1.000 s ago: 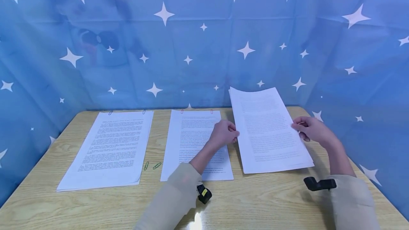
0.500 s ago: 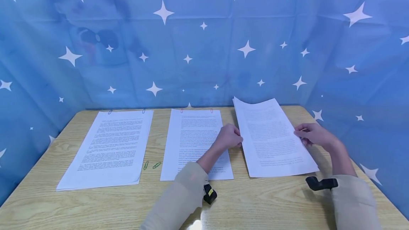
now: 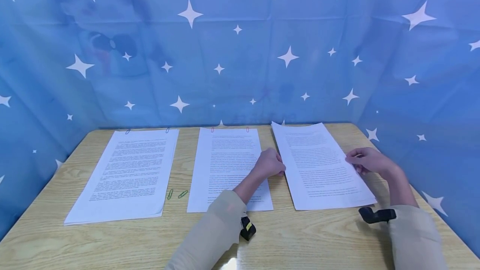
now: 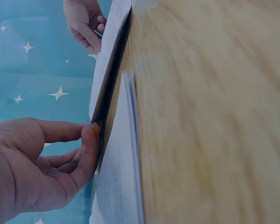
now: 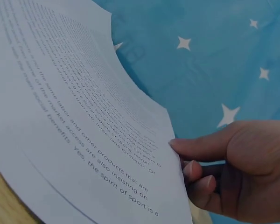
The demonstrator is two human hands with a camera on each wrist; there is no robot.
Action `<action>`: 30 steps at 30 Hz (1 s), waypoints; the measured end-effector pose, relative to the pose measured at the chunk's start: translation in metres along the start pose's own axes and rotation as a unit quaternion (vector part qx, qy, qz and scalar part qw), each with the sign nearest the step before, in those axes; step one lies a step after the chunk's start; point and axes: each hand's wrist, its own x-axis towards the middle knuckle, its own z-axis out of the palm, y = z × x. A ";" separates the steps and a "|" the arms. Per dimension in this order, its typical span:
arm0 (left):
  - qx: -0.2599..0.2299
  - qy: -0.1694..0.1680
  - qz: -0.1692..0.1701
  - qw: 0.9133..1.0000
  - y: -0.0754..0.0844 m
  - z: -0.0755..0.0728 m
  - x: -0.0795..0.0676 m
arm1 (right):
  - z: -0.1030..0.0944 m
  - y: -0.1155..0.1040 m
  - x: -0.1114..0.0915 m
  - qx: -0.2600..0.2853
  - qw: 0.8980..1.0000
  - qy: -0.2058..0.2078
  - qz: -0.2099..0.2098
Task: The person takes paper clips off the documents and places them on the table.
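Observation:
A stack of printed paper [image 3: 322,166] is held by its two long edges just above the right side of the table. The left hand [image 3: 269,164] pinches its left edge between thumb and fingers, which the left wrist view shows close up. On the opposite edge the right hand [image 3: 369,161] grips with the thumb on top and fingers below, as in the right wrist view. In that view the sheets [image 5: 93,121] bow upward along the edge. Beneath the left forearm lies a middle paper stack [image 3: 232,166], with two red paper clips at its top edge.
At the left of the wooden table [image 3: 123,245] lies another paper stack [image 3: 123,174] with two blue clips on its top edge. Two loose green paper clips [image 3: 170,194] lie between the left and middle stacks. A blue curtain with white stars [image 3: 240,53] hangs behind.
Both hands have lowered the paper stack toward the table and shifted it slightly to the right. Its top edge has come down from in front of the curtain to near the table's back edge.

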 end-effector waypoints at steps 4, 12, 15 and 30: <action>0.002 -0.005 0.008 1.000 0.000 -0.002 -0.002 | 0.000 0.001 0.000 0.003 1.000 -0.007 0.009; 0.024 -0.022 0.018 0.999 0.000 -0.007 -0.008 | -0.002 -0.002 -0.004 0.029 0.999 -0.024 0.013; 0.025 -0.025 0.022 0.999 -0.001 -0.010 -0.009 | -0.003 -0.004 -0.005 0.031 0.999 -0.024 0.013; 0.012 -0.037 0.042 0.998 -0.003 -0.029 -0.027 | -0.006 -0.016 -0.003 -0.009 0.999 0.031 -0.031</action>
